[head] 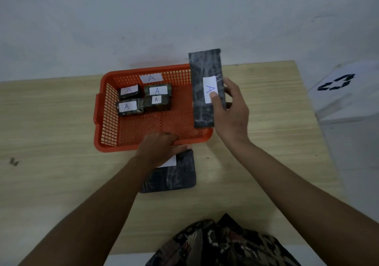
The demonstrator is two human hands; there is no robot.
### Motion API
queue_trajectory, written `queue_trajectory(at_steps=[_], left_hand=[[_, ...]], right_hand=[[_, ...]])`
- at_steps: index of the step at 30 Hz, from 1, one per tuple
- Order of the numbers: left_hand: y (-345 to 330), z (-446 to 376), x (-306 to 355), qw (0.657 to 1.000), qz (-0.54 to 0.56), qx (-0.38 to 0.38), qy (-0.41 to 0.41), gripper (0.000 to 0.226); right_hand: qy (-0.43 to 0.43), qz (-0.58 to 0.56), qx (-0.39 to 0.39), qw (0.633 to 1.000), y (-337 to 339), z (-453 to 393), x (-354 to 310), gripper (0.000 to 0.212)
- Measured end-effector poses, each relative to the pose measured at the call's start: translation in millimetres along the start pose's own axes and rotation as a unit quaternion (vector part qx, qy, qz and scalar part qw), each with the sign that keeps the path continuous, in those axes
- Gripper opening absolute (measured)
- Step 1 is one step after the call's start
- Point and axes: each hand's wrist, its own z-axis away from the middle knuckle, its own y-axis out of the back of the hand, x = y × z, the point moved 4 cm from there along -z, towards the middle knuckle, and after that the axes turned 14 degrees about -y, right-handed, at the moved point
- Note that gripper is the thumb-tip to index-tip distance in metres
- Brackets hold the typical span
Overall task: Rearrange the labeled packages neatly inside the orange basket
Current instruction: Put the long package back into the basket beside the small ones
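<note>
The orange basket (143, 126) sits on a wooden table (51, 122), against a pale wall. All positions below are given relative to this basket.

Inside the basket, at its far left corner, four small dark packages (143, 99) lie grouped two by two, touching one another. Each carries a white label marked "A", face up. A separate white "A" label (151, 78) is fixed to the basket's far wall, just behind the group. The remainder of the basket floor is bare mesh.

The right hand (231, 112) holds a long dark package (208, 87) above the basket's right edge. The package stands on end, label facing the camera. The thumb presses on the lower part of its white "A" label, and the other fingers wrap behind the package's right edge; it is pinched between them.

The left hand (158, 149) rests at the basket's near rim, fingers pressed together and curled over the rim's edge. Whether they clamp the rim cannot be told.

A flat dark package (176, 177) lies on the table just in front of the basket's near rim, partly under the left hand and wrist. Its white label is mostly hidden.

A white bag with a black recycling symbol (336, 84) stands well to the right of the basket, off the table.
</note>
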Motion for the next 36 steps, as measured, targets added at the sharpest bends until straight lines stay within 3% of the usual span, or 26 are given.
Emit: queue_trajectory(at_steps=[4,8,14,17,30,33,36], left_hand=[[5.8,3.3,-5.1,0.999,0.022,0.013,-0.019,0.051],[13.0,25.0,-28.4,1.0,0.003,0.009,-0.004,0.069],[8.7,45.0,-45.7,1.0,-0.005,0.005,0.014,0.078],[6.4,44.6,-46.6,1.0,-0.02,0.003,0.013,0.075],[11.7,46.1,-43.9,0.999,-0.035,0.031,0.0,0.073],[13.3,47.0,-42.9,0.999,-0.038,0.036,0.006,0.072],[11.6,48.8,-41.0,0.999,-0.028,0.03,0.028,0.075]], right_hand=[[0.024,0.106,-0.081,0.991,-40.3,10.0,3.3,0.04],[0.018,0.192,-0.104,0.976,-62.3,14.2,11.0,0.041],[0.006,0.302,-0.153,0.941,-83.1,11.7,24.9,0.091],[0.019,0.349,-0.162,0.923,-94.4,8.6,28.0,0.097],[-0.047,0.412,-0.23,0.88,-115.3,-11.2,41.1,0.076],[0.042,0.369,-0.2,0.907,-104.9,-3.2,29.4,0.046],[0.163,0.293,-0.096,0.937,-77.6,13.9,17.6,0.033]])
